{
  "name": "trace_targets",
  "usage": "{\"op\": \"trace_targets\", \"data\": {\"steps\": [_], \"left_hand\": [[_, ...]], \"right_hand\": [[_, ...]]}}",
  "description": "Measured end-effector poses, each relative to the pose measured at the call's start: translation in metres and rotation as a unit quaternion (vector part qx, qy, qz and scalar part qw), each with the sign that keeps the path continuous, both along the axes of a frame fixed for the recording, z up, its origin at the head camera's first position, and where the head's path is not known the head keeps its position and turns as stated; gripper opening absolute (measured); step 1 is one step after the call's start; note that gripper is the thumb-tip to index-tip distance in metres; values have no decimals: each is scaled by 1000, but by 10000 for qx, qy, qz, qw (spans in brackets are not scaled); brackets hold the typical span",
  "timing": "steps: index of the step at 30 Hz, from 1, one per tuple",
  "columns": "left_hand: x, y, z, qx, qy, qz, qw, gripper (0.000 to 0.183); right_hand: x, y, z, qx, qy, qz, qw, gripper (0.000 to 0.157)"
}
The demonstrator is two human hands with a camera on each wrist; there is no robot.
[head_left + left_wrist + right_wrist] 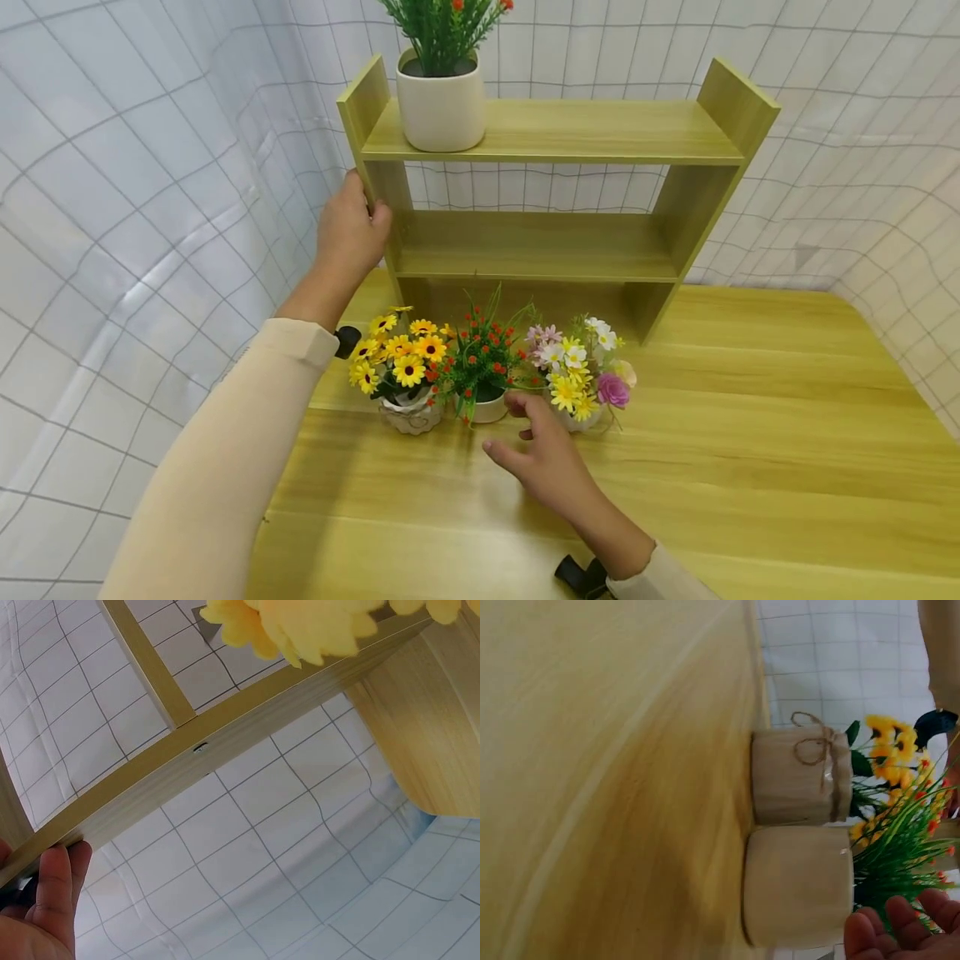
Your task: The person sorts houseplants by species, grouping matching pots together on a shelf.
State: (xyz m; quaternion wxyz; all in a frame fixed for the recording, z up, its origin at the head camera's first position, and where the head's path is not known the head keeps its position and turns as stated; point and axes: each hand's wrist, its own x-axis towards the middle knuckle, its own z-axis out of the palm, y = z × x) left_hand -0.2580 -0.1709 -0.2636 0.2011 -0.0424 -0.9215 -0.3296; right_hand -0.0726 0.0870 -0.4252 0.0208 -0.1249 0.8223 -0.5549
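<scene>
My left hand (352, 227) grips the left side panel of a three-tier wooden shelf (536, 243), thumb at its front edge; the left wrist view shows fingers (56, 881) against the panel's outer face. Three potted artificial plants stand in a row before the shelf: yellow sunflowers (408, 350) in a pale pot tied with twine, a red-flowered green plant (487, 354) in a smooth white pot (799, 886), and mixed pink, white and yellow flowers (573, 375). Close in front of the middle pot is my right hand (551, 458), thumb and forefinger spread apart, holding nothing.
On the shelf's top board, at the left end, sits a larger white pot (442, 108) with a red-flowered green plant. A wood-grain table (787, 433) carries everything. White grid-patterned cloth (135, 208) hangs behind and at both sides, close to my left arm.
</scene>
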Motion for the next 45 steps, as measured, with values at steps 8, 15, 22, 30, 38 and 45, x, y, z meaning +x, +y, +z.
{"op": "trace_targets", "data": {"steps": [8,15,22,30,38,45], "left_hand": [[1,-2,0,20,-27,22,10000,36],[2,-1,2,75,-111,12,9999,38],[2,0,2,34,-153,31,9999,38],[1,1,2,-13,-91,69,9999,35],[1,1,3,-25,-72,71,9999,36],[1,0,2,-45,-115,103,9999,36]], "right_hand": [[-18,-7,-21,391,-628,-366,9966,83],[-30,-20,-30,377,-366,-472,9975,93],[-48,-32,-43,-105,-141,-538,9984,75],[-58,-36,-49,-271,-150,-736,9968,59],[-62,-39,-53,-43,98,-917,9957,56],[-64,-43,-57,-162,161,-821,9964,52]]}}
